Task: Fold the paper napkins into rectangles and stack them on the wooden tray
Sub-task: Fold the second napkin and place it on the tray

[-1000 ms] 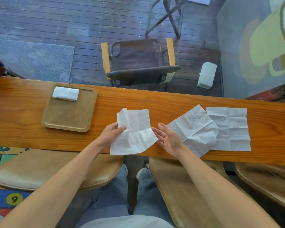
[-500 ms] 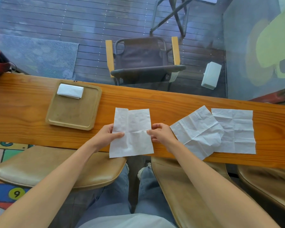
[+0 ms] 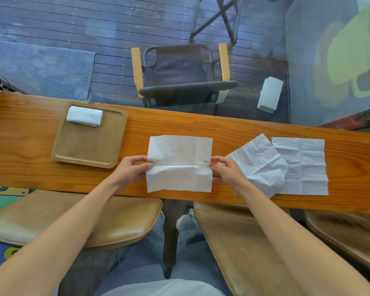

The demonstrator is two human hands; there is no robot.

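A: Why does the wooden counter (image 3: pixel 244 133) carry a wooden tray (image 3: pixel 90 150) at the left?

B: It takes the finished stack; one folded napkin (image 3: pixel 84 116) lies in its far corner.

A: And the open napkin (image 3: pixel 179 163)?

B: The left hand (image 3: pixel 130 171) and right hand (image 3: pixel 226 173) pinch its side edges, stretching it flat, likely to fold along the crease. Two unfolded napkins (image 3: pixel 286 165) wait at the right.

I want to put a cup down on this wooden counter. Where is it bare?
Bare: left of the square wooden tray, and beyond the rightmost flat white napkin. Crowded: the middle, where both hands pinch an open napkin.
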